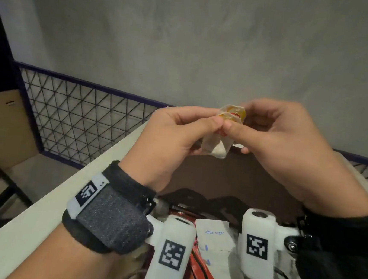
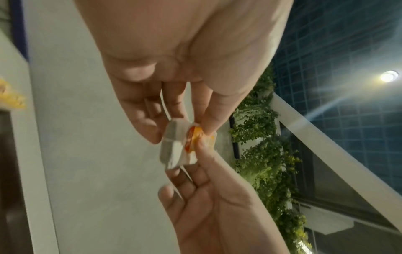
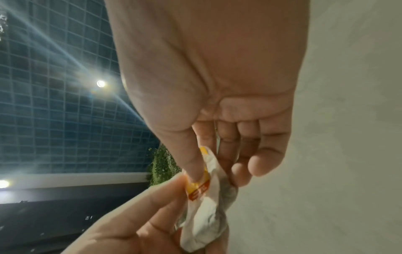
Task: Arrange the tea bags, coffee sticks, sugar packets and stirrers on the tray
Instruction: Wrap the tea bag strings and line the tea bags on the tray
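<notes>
A white tea bag [image 1: 217,147] with a crumpled yellow and red tag [image 1: 233,115] is held in the air above the brown tray [image 1: 209,175]. My left hand [image 1: 213,124] pinches it from the left and my right hand [image 1: 235,124] pinches it from the right, thumbs almost touching. In the left wrist view the left hand [image 2: 181,133] holds the tea bag [image 2: 173,147] by its tag [image 2: 193,139]. In the right wrist view the thumb of my right hand [image 3: 215,175] presses on the tag [image 3: 197,187], with the tea bag [image 3: 206,215] hanging below.
White sugar packets [image 1: 215,233] and red coffee sticks [image 1: 202,272] lie below my wrists. The white table [image 1: 62,195] runs off to the left. A wire mesh fence [image 1: 80,112] and a grey wall stand behind it. A cardboard box [image 1: 1,132] sits far left.
</notes>
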Demonstrator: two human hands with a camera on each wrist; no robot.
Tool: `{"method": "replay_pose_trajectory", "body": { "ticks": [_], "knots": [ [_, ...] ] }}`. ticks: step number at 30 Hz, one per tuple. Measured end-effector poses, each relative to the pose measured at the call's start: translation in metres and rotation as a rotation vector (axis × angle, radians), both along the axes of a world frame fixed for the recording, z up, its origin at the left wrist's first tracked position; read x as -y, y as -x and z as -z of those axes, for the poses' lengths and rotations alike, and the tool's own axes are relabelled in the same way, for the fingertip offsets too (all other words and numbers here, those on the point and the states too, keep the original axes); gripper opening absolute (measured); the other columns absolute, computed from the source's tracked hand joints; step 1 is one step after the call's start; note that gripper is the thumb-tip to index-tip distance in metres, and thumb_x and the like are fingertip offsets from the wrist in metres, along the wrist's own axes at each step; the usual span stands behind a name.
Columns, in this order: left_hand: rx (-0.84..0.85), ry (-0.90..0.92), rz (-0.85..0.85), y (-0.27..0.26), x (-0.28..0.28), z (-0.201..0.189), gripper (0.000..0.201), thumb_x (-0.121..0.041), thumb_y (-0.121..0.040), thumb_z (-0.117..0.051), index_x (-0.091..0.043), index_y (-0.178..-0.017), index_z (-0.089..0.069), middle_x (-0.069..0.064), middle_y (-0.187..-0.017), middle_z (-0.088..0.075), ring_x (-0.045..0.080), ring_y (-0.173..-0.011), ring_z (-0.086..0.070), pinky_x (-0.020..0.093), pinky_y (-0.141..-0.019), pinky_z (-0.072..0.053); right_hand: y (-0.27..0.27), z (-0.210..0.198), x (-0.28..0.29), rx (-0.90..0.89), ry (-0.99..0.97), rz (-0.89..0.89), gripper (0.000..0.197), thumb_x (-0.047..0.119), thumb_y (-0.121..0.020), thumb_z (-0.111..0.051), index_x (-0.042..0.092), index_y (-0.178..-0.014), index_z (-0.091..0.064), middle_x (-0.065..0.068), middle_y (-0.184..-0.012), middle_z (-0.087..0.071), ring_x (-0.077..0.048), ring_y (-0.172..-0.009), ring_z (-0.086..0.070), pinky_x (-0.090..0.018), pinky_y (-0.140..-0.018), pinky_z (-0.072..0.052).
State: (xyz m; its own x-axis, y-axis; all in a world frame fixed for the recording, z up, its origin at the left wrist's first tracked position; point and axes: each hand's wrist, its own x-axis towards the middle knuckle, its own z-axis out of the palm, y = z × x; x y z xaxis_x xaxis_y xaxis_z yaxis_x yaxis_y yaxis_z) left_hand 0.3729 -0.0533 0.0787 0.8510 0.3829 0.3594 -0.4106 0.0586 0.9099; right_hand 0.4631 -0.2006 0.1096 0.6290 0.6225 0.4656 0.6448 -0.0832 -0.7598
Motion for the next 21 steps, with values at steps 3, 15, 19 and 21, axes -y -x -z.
{"method": "replay_pose_trajectory", "body": {
  "ticks": [3, 15, 19, 21],
  "knots": [
    [-0.034, -0.072, -0.006, 0.005, -0.035, -0.009, 0.018, -0.008, -0.093, -0.064, -0.012, -0.105, -0.077, 0.008, -0.103, -0.076, 0.017, -0.09, -0.068, 0.026, -0.07, -0.058, -0.001, 0.005, -0.006, -0.073, -0.028, 0.046, 0.008, 0.02, -0.087, -0.079, 0.014, -0.091, -0.076, -0.009, -0.085, -0.078, -0.023, -0.072, -0.069, -0.029, -0.061, -0.05],
    [-0.05, 0.616, -0.013, 0.027, -0.157, 0.028, 0.01, -0.023, -0.091, -0.067, -0.02, -0.099, -0.071, -0.003, -0.094, -0.067, 0.014, -0.084, -0.063, 0.024, -0.074, -0.053, -0.051, 0.041, -0.123, -0.201, 0.731, -0.012, 0.008, 0.015, -0.092, -0.075, 0.009, -0.098, -0.072, -0.011, -0.091, -0.076, -0.015, -0.072, -0.065, -0.03, -0.068, -0.057],
    [-0.076, 0.66, -0.009, 0.028, -0.157, 0.032, 0.011, -0.022, -0.091, -0.067, -0.02, -0.102, -0.068, -0.002, -0.087, -0.068, 0.014, -0.077, -0.062, 0.024, -0.067, -0.053, -0.065, 0.054, -0.155, -0.215, 0.839, 0.015, 0.005, 0.01, -0.093, -0.072, 0.013, -0.092, -0.069, -0.008, -0.084, -0.074, -0.018, -0.071, -0.067, -0.034, -0.068, -0.059],
    [-0.091, 0.664, -0.005, 0.027, -0.156, 0.033, 0.013, -0.021, -0.092, -0.066, -0.02, -0.105, -0.066, -0.002, -0.086, -0.068, 0.014, -0.075, -0.062, 0.024, -0.065, -0.053, -0.071, 0.063, -0.167, -0.229, 0.872, 0.036, 0.008, 0.005, -0.094, -0.068, 0.011, -0.09, -0.065, -0.013, -0.085, -0.072, -0.023, -0.072, -0.067, -0.036, -0.069, -0.06]
  ]
}}
